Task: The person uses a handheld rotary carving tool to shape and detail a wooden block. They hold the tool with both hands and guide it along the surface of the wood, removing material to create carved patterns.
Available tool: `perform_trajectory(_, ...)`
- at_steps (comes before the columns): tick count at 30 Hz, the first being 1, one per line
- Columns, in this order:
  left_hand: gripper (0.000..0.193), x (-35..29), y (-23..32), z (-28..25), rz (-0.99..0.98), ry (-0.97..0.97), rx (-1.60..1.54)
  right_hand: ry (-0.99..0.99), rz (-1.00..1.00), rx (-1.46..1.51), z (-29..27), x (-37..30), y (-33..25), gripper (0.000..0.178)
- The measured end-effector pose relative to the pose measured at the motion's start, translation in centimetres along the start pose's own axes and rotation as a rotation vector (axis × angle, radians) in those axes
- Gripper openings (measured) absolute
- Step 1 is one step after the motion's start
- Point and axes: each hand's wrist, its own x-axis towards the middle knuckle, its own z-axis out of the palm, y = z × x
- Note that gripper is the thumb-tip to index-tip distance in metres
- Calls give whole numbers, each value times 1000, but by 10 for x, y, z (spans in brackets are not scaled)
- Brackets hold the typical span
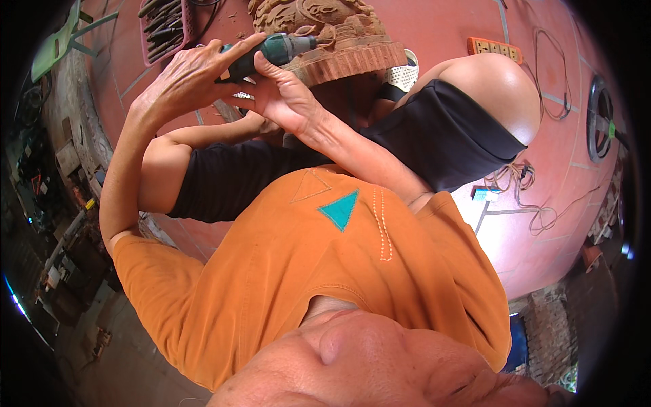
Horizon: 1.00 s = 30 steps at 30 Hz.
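Note:
A teal and black die grinder point(271, 55) lies sideways between my hands, its grey nose pointing right. My left hand point(193, 73) is closed round its rear end, index finger stretched along the body. From below, my right hand point(288, 98) supports it, palm partly turned up and thumb pressed to the casing. Just beyond the nose stands a reddish-brown wood carving point(325, 17) with curled relief, on a thick rounded base point(352, 62). The grinder's tip is close to the carved surface; I cannot tell whether they touch.
On the red tiled floor, a pink basket point(145, 34) of carving tools stands at the far left, beside a green chair point(54, 51). An orange power strip point(495, 49) and loose cables point(559, 74) lie right. My bent knees flank the carving. Nearer is a blue brush point(484, 194).

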Motion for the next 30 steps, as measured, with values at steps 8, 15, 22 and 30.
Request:
perform_trajectory(8, 82, 1, -10, 14, 87, 99, -14, 27, 2, -9, -3, 4, 2, 40)
perform_trajectory(15, 83, 4, -20, 26, 102, 107, -43, 51, 0, -25, -5, 5, 1, 41)
perform_trajectory(22, 84, 6, -24, 28, 115, 109, -58, 68, -5, -17, -9, 9, 2, 43)
perform_trajectory(30, 84, 8, -25, 27, 117, 115, -55, 68, -20, -6, -9, 12, 1, 44)
